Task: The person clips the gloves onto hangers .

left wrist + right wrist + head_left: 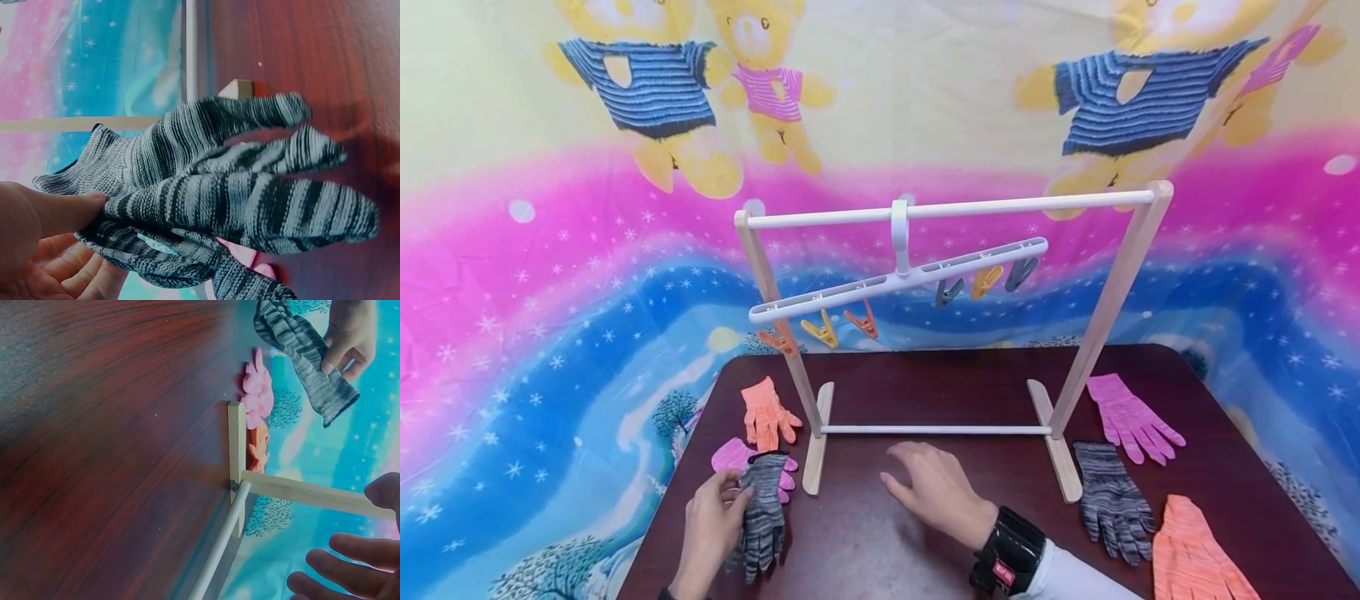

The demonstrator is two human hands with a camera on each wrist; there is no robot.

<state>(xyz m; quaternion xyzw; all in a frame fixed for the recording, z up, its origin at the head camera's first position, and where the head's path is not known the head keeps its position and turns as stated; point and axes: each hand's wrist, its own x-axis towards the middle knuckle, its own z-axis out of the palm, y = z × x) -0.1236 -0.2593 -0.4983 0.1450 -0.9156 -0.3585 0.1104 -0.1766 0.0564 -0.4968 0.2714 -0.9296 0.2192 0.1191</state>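
In the lower left of the head view, a gray-and-black striped glove (pixel 763 508) in the pinch of the left hand (pixel 711 512), thumb laid near the cuff and fingers bent behind; cuff uppermost, glove fingers downward. At lower center, over the dark tabletop (pixel 865 542), the right hand (pixel 942 492) with fingers loosely apart and nothing in hold. Partly behind the held glove, a pink glove (pixel 730 456); just above, an orange glove (pixel 767 414) near the left table edge. Across the middle, in the way between the two sides, a wooden rack (pixel 1097 342) on two feet, with a white lower bar (pixel 936 430) low above the table, beyond the right hand. From the top bar, at center, a white hanger (pixel 904 279), slanting up toward the right of the frame, with orange, yellow and gray clips (pixel 987 282) beneath. Right of the rack, from middle right to lower right, a magenta glove (pixel 1135 417), a dark marled glove (pixel 1112 500) beside the right foot, and a peach glove (pixel 1198 550), cut off by the frame's bottom. Behind the far table edge, a bear-print backdrop (pixel 572 375).
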